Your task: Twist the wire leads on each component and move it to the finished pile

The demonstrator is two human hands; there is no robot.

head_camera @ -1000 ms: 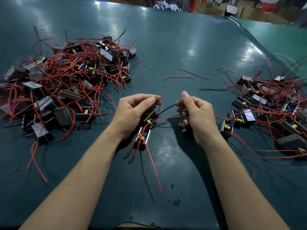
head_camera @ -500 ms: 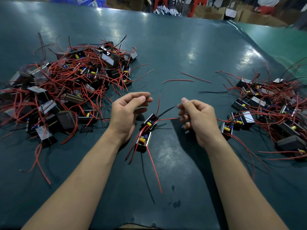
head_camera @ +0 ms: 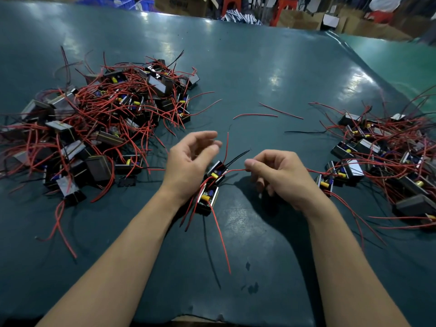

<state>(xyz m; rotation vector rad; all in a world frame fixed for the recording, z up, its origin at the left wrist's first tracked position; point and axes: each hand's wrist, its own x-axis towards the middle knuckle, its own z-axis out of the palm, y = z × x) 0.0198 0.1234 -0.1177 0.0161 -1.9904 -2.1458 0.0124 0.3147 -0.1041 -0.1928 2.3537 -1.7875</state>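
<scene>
Two small black components [head_camera: 210, 187] with yellow and blue parts and red leads lie on the dark green table [head_camera: 236, 67] between my hands. My left hand [head_camera: 188, 161] hovers just left of them, fingers loosely spread, holding nothing. My right hand [head_camera: 278, 175] sits to their right and pinches the end of a red lead [head_camera: 236, 171] that runs from the upper component. A black lead [head_camera: 238, 155] and another red lead stick up beside it.
A large tangled pile of components with red wires [head_camera: 94, 128] covers the left of the table. A smaller pile [head_camera: 382, 161] lies at the right. Loose red wires [head_camera: 257, 115] and a black wire [head_camera: 304, 132] lie beyond my hands. Boxes and stools stand past the far edge.
My left hand has let go of the component and opened, lifting slightly left. My right hand still pinches the red lead. The view has tilted a little.
</scene>
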